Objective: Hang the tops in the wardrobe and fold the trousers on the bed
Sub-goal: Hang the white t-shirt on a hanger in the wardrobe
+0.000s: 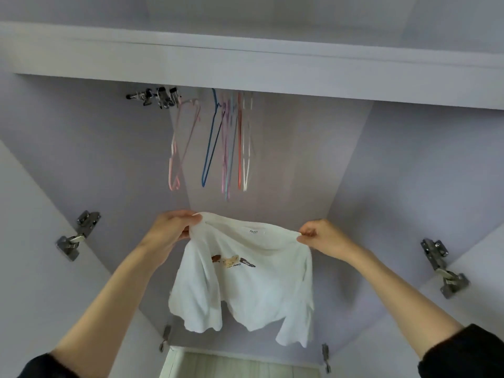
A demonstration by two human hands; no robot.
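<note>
- Two hands hold up a white top [245, 279] in front of the open wardrobe [409, 173].
- The left hand [170, 230] grips one shoulder of the top, and the right hand [319, 237] pinches the other shoulder.
- The top hangs down between them, with a small brown picture on it. The words on its tag are too small to read.
- Thin coloured hangers [218, 143] hang above the top, with metal clips [158, 98] beside them. The rail is hidden.
- Metal hinges [77, 236] sit on both doors.
- Dark sleeves [469, 356] are cut off at the bottom.
</note>
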